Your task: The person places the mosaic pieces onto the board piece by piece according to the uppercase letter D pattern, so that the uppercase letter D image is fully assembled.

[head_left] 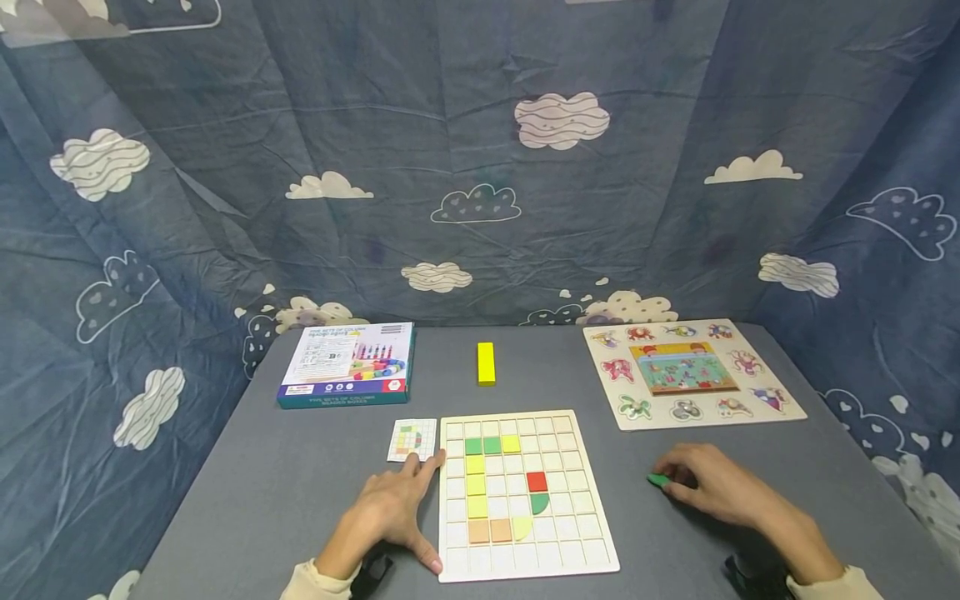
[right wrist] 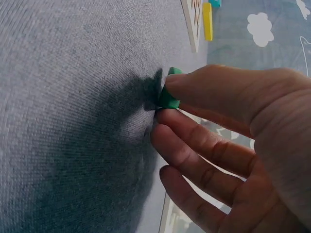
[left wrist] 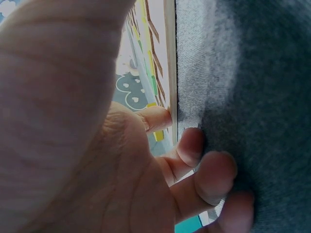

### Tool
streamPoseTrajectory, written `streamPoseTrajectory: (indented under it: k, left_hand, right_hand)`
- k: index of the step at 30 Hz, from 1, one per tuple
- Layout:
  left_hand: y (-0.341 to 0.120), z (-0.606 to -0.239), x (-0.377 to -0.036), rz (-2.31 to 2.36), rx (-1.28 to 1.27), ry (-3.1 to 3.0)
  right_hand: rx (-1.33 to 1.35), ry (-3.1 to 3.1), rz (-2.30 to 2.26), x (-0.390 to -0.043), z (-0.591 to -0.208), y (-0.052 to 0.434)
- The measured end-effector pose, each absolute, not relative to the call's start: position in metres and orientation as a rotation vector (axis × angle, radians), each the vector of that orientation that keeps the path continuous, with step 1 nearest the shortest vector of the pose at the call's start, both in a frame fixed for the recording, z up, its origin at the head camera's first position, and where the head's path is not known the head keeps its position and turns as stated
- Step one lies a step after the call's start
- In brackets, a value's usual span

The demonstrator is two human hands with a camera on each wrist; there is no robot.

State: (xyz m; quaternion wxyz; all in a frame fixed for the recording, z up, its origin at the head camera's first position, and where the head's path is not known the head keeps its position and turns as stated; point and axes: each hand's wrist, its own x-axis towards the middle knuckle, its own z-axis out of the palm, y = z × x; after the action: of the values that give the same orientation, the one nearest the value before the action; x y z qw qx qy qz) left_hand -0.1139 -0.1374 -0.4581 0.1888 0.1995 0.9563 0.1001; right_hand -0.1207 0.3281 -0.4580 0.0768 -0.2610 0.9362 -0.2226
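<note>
My left hand (head_left: 392, 502) rests at the left side of a square wooden grid board (head_left: 600, 557), its thumb and index finger spread along that edge. In the left wrist view the other fingers (left wrist: 214, 174) lie on the grey cloth beside the board. Green, yellow, orange and red tiles sit in some of the grid's cells; a green piece (head_left: 539, 503) and a pale yellow one (head_left: 522, 527) have a rounded side. Right of the board, my right hand (head_left: 716, 486) pinches a small green tile (right wrist: 171, 100) between thumb and fingers, just at the table surface. Its full shape is partly hidden.
A small pattern card (head_left: 405, 432) lies by my left fingertips. Behind it is a flat printed box (head_left: 345, 367). A yellow block (head_left: 486, 364) stands beyond the board. A picture puzzle board (head_left: 600, 358) lies at the back right. Patterned cloth (head_left: 480, 250) hangs around the table.
</note>
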Motion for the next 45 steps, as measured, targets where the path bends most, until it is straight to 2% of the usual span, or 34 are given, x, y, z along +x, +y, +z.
streamPoseTrajectory:
  k: [12, 28, 45]
  left_hand:
    - [-0.136, -0.461, -0.113, 0.286, 0.569, 2.676]
    - [-0.136, -0.459, -0.114, 0.27, 0.559, 2.676]
    - [-0.138, -0.457, -0.114, 0.293, 0.547, 2.683]
  right_hand:
    - [-0.905, 2.909, -0.559, -0.121, -0.46, 0.318]
    - [-0.945, 2.879, -0.727, -0.137, -0.449, 0.281]
    - [-1.03, 2.663, -0.989, -0.164, -0.448, 0.208]
